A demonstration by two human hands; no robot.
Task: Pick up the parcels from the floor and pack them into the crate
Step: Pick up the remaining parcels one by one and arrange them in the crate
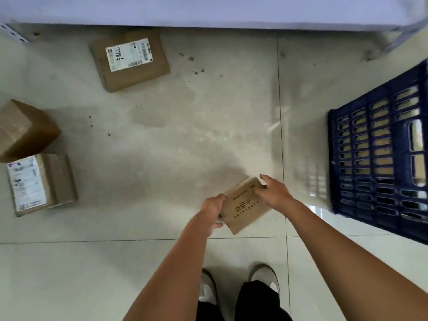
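Observation:
A small brown printed parcel (pixel 245 208) is held above the tiled floor between both hands. My left hand (pixel 214 210) grips its left edge and my right hand (pixel 274 192) grips its upper right corner. The dark blue slatted crate (pixel 379 158) stands to the right, with brown cardboard showing through its slats. Three more brown parcels lie on the floor: a flat labelled parcel (pixel 130 62) at the far centre-left, a plain box (pixel 24 129) at the left edge, and a second labelled box (pixel 42 184) just below it.
A pale shelf or table edge (pixel 208 12) runs across the top, with a metal leg (pixel 403 39) at the upper right. My two shoes (pixel 238 283) stand at the bottom centre. Small dark specks dot the floor.

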